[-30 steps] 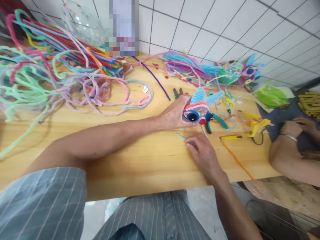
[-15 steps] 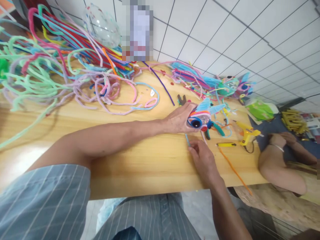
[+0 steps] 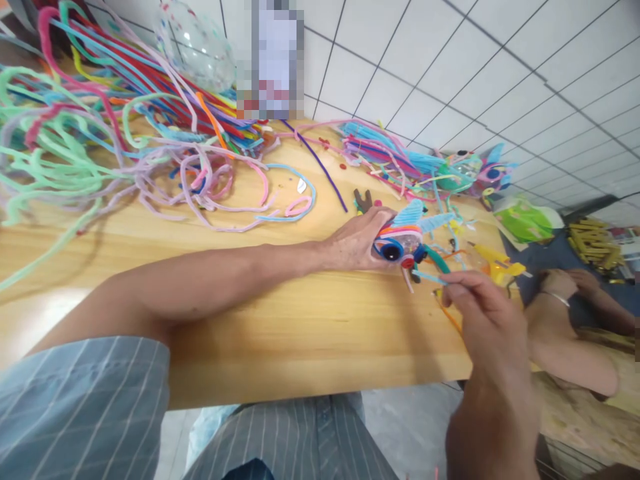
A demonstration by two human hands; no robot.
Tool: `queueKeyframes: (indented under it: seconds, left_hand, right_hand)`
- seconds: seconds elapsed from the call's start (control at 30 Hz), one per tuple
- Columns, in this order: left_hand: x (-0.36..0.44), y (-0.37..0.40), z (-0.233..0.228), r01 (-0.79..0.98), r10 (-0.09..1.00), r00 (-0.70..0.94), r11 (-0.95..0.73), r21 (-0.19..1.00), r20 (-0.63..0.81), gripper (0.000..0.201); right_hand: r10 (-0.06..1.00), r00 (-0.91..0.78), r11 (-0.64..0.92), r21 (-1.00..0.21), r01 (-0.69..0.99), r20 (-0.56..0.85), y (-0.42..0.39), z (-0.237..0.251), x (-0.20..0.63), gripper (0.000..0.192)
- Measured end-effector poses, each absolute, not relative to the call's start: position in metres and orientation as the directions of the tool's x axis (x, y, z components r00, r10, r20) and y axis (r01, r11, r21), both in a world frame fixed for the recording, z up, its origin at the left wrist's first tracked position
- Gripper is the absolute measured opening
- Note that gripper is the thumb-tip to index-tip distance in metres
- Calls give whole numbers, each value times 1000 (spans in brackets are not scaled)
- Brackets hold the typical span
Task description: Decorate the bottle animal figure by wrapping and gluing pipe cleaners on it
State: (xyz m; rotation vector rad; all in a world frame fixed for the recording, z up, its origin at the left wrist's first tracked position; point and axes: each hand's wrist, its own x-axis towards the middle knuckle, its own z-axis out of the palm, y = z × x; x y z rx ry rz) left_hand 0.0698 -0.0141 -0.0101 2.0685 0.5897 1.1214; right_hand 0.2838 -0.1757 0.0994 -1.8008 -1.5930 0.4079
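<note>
A pale yellow wooden table (image 3: pixel 280 333) carries a tangle of pipe cleaners (image 3: pixel 115 140) in mint green, lilac, pink, red, light blue and orange. A single dark purple pipe cleaner (image 3: pixel 320 167) lies apart. The small craft figure (image 3: pixel 403 240) is banded orange, pink and blue, with a black eye, a red dot and light blue wings. The glue gun (image 3: pixel 495 263) is yellow. The sleeve (image 3: pixel 85 407) is grey-blue with thin white stripes. The wall tiles (image 3: pixel 450 60) are white with dark grout lines.

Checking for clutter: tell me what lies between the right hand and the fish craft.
Head view: only the short light-blue stem piece pinched by the right hand, pointing toward the fish craft.
</note>
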Motion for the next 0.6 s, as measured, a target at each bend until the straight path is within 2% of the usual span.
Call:
queueKeyframes:
  seconds: [0.2,0.5,0.6]
  left_hand:
    - [72,-15,-12,64,665,515,-659,749,541,87]
    - [71,-16,-9,49,657,514,-664,746,551,83]
    - [70,-16,-8,23,652,514,-660,751,558,80]
  right_hand:
    - [932,189,72,-669,740,310,-124,121,275,12]
    - [960,30,152,-604,782,279,-102,119,269,17]
    - [952,-36,210,-561,801,305,-99,117,271,12]
